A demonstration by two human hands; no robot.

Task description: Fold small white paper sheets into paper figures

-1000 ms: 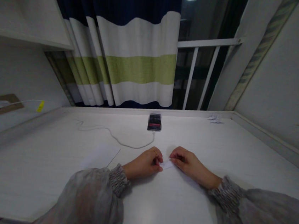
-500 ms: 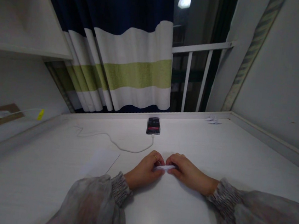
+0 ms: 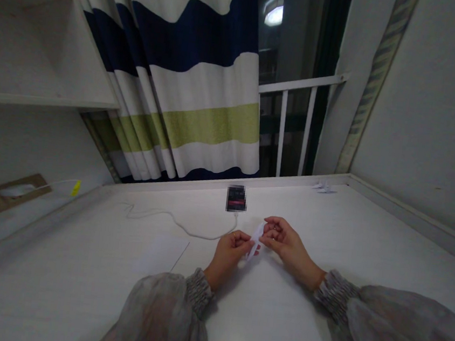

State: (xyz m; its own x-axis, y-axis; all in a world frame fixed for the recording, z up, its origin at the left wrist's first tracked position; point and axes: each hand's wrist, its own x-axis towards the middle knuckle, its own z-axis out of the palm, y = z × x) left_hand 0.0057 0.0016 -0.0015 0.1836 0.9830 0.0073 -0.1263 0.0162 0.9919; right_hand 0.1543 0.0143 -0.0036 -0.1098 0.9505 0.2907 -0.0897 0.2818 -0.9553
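Observation:
A small folded white paper is raised between my hands, a little above the white desk. My left hand pinches its left side between thumb and fingers; a ring shows on one finger. On the other side, my right hand has its thumb and fingers at the paper's upper right edge, the fingers curled. The paper is narrow and tilted, its top leaning right. Part of it is hidden behind the left fingers.
A phone-like dark device, its screen blurred, lies beyond my hands with a white cable plugged in. White sheets lie at left. Folded white paper pieces sit in the far right corner. A power strip is at far left.
The folded paper has gone from lying nearly level to standing tilted upright. My hands have lifted and turned it, the right hand rising to its upper edge. The view has shifted slightly.

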